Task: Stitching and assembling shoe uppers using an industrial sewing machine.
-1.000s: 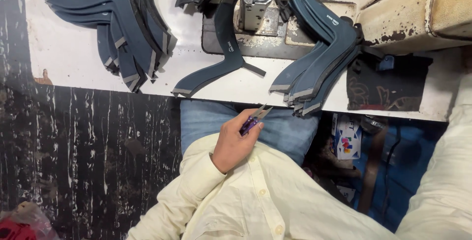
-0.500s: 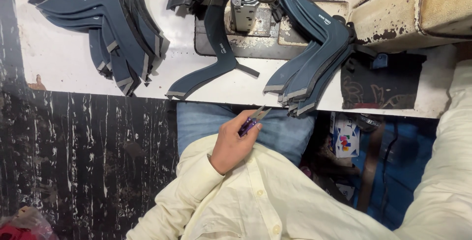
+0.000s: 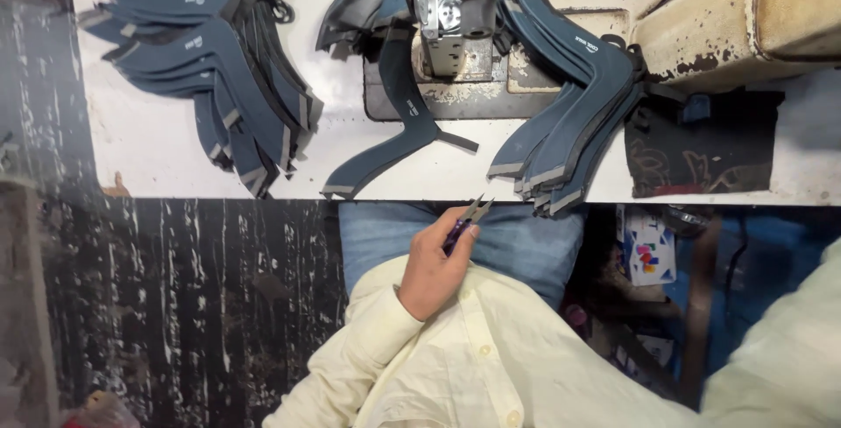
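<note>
**Snips in my left hand, below the table edge**

My left hand (image 3: pixel 435 272) is clenched around small purple-handled thread snips (image 3: pixel 464 222), blades pointing up and away from me, over my blue-jeaned lap. Just beyond the tips lies the white table (image 3: pixel 158 143), with one curved dark blue piece (image 3: pixel 399 126) under the sewing machine (image 3: pixel 451 16). Stacks of similar pieces (image 3: pixel 219 69) lie farther left. My right hand is out of view.
</note>
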